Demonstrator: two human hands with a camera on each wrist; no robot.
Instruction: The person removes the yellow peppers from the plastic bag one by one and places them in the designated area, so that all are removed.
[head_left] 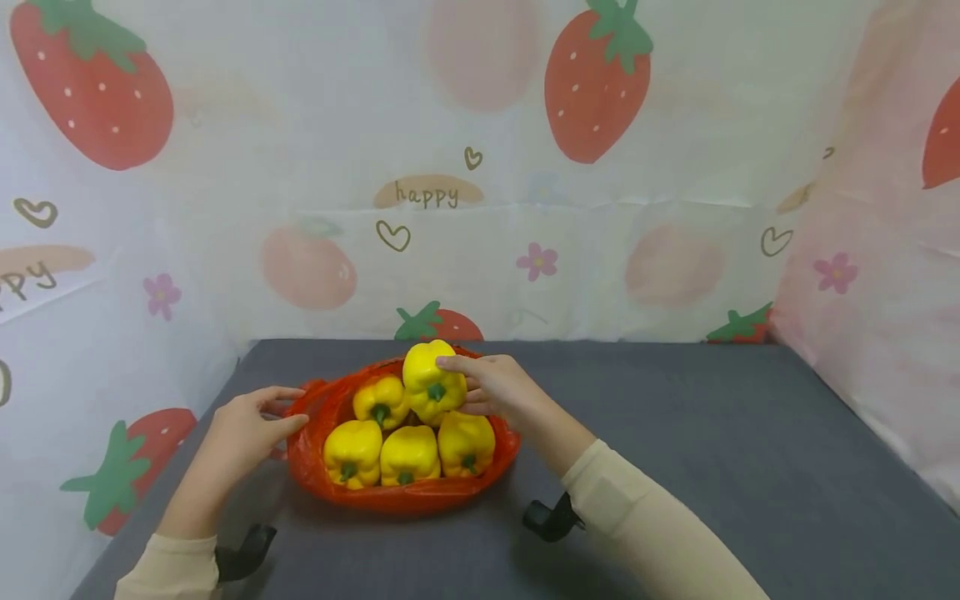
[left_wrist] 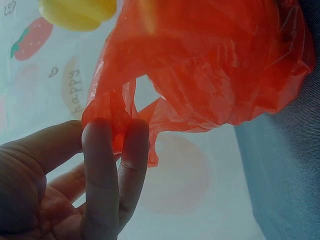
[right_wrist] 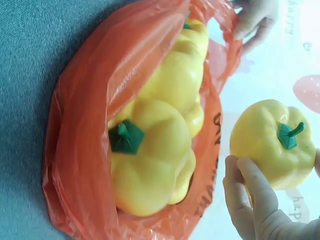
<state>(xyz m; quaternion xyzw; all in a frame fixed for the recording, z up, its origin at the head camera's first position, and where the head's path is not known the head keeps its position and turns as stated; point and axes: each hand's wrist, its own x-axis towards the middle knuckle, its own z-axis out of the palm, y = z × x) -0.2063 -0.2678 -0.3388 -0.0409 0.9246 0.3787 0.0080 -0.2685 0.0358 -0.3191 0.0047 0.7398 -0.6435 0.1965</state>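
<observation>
My right hand holds a yellow bell pepper with a green stem above an open red plastic bag. In the right wrist view this bell pepper is apart from the bag, with fingertips against its side. Several more yellow bell peppers lie inside the bag, stems mostly facing me. At the bag's left side, my left hand pinches the rim near a handle. The left wrist view shows thumb and fingers on the thin red plastic.
The bag stands on a dark grey table, left of its middle. Behind and at both sides hangs a white sheet printed with strawberries, hearts and flowers. Black wrist mounts stick out below both forearms.
</observation>
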